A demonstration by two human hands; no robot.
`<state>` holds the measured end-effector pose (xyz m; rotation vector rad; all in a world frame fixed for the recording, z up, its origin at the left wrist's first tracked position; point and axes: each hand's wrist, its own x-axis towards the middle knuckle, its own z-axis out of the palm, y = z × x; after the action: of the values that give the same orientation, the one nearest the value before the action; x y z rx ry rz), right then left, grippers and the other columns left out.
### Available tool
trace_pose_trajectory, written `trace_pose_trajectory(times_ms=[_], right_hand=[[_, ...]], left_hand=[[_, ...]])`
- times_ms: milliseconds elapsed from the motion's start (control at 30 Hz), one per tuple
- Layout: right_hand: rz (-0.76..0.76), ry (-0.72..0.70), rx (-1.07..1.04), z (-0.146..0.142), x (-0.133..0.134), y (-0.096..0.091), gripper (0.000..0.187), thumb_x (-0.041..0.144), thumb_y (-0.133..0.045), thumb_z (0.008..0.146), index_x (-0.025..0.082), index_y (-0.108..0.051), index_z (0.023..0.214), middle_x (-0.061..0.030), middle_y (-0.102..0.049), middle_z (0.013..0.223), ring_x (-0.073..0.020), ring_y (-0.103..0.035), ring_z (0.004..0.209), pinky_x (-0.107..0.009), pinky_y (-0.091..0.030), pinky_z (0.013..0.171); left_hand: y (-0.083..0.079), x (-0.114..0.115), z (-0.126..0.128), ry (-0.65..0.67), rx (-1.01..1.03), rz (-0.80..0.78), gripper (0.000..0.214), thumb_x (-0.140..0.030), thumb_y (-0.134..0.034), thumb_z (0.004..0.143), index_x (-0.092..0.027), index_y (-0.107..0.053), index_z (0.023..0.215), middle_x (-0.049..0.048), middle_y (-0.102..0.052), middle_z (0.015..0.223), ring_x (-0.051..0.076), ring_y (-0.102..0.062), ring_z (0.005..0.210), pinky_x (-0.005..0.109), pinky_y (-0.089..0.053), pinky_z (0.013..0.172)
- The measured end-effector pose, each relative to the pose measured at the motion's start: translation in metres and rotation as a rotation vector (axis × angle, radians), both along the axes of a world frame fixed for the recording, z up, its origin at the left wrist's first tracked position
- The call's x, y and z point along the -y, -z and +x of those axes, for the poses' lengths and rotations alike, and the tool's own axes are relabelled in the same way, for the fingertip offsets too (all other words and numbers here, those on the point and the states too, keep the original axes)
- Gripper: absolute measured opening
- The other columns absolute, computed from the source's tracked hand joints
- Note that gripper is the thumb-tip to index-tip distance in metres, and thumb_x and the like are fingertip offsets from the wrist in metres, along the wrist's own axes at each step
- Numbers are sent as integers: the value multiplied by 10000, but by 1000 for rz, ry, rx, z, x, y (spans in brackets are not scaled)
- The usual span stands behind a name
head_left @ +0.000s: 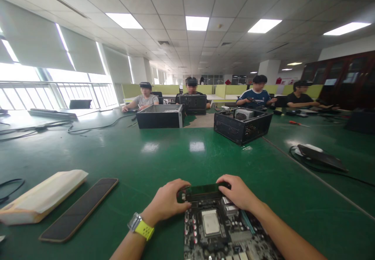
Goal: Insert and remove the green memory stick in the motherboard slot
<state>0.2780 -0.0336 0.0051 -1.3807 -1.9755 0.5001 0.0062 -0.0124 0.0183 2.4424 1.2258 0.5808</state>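
Dark stick, prob. RAM, sits at far edge of motherboard on green desk. Left hand & right hand: grip closed on its ends. Step looks like seating; next needs slot alignment, then even downward press, both ends.

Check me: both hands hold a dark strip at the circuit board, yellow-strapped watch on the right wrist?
No. Head view: the watch sits on the left wrist. Left hand and right hand do hold the dark strip at the circuit board.
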Motion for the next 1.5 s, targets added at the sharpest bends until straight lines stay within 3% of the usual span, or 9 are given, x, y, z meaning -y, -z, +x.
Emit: trace_pose_trajectory(times_ms=[300,533,767,900,1000,1100,1233,1367,1500], right_hand=[[-8,-63,-4,-2,3,-4,162,197,-516,775,189,-676,800,-13,-668,804,-155,-581,774,-256,-409,704],[-23,-66,-43,-2,2,-4,206,155,-503,755,196,-689,831,-10,-677,840,-152,-587,809,-253,-418,733],[-66,-62,-32,-1,0,2,195,164,-524,729,191,-677,846,-16,-665,833,-157,-585,780,-258,-432,702],[25,-23,17,-2,6,-11,259,221,-585,723,192,-643,975,-39,-639,958,-179,-561,894,-287,-426,798],[148,46,80,-20,24,-32,202,280,-561,775,196,-629,946,-43,-632,951,-188,-544,932,-304,-405,836],[120,-14,230,-58,51,-44,224,397,-490,833,223,-629,815,-18,-649,795,-180,-584,775,-295,-427,712],[-27,-171,579,-115,77,-32,458,637,-547,697,204,-654,801,-77,-697,776,-267,-644,676,-344,-468,590],[-109,-192,749,-138,77,-16,335,469,-511,775,189,-680,843,-111,-715,765,-296,-671,645,-378,-495,551],[-90,-187,757,-124,75,-15,274,372,-508,768,184,-687,859,-122,-713,740,-294,-677,658,-370,-500,571]], left_hand=[[0,1,3,-2,54,16,360,-289,-638,715,-248,-616,1072,26,-621,1002,200,-575,903,276,-441,786],[2,1,12,28,117,100,176,-206,-470,854,-188,-642,827,43,-612,839,176,-562,815,260,-428,742],[4,1,11,36,127,109,122,-205,-517,833,-190,-634,804,27,-615,818,164,-561,787,248,-428,724],[3,1,11,35,144,106,125,-264,-549,825,-199,-651,857,23,-627,831,166,-569,796,253,-435,734],[3,1,12,30,162,105,155,-309,-565,822,-201,-661,879,26,-635,839,168,-577,793,251,-440,719],[2,-1,11,15,218,120,195,-349,-553,838,-199,-664,898,33,-645,862,169,-583,803,253,-442,733],[2,-5,7,-58,296,162,264,-373,-478,888,-188,-662,852,36,-647,830,167,-581,780,257,-437,730],[3,-9,2,-131,317,176,315,-401,-464,891,-171,-662,806,37,-643,763,167,-573,712,255,-435,683],[4,-9,1,-132,326,159,319,-414,-473,885,-173,-666,806,38,-660,782,169,-586,723,252,-439,689]])
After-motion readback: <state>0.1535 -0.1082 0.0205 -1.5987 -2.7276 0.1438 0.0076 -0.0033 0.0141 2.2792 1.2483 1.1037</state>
